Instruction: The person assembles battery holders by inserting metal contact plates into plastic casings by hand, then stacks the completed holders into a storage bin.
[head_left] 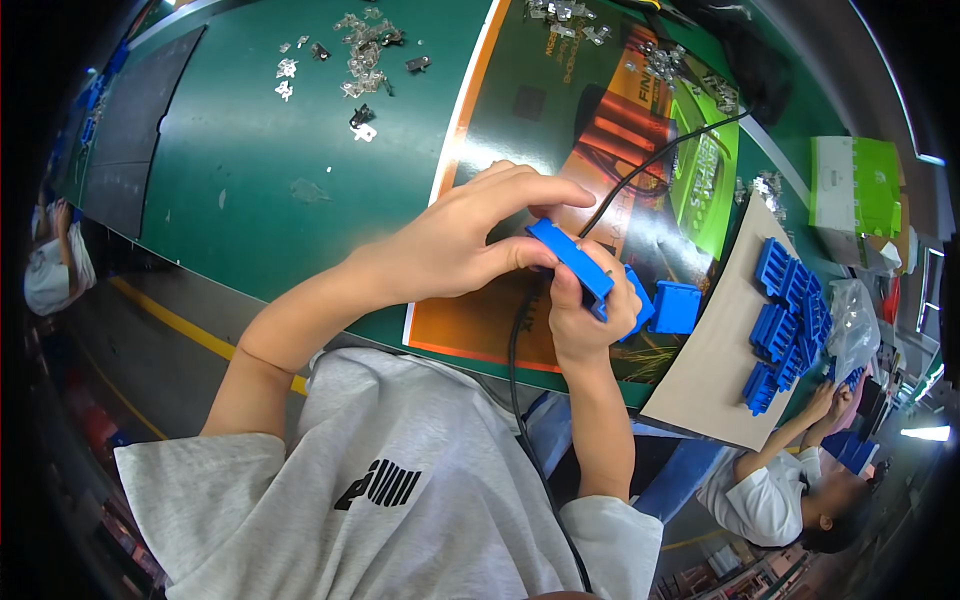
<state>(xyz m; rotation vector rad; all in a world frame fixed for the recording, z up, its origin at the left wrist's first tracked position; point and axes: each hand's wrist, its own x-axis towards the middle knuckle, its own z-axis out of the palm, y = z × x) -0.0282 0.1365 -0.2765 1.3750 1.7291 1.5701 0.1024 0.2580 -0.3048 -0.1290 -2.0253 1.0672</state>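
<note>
A long blue plastic part [570, 256] is held up in front of me, tilted down to the right. My right hand [592, 320] grips its lower right end, thumb in front and fingers curled round it. At its upper left end is my left hand [465, 240]. Its thumb presses there and the index finger stretches out above; the other fingers are partly hidden behind. Just right of my right hand lie two more blue plastic pieces, a boxy one [677, 307] and one partly covered by my fingers [638, 300].
Small metal pieces [368, 55] lie scattered on the green table [250, 200]. A printed sheet [480, 335] lies under my hands, crossed by a black cable [650, 155]. Several blue parts [775, 330] sit on cardboard [700, 385] at right. A co-worker [765, 500] works beyond.
</note>
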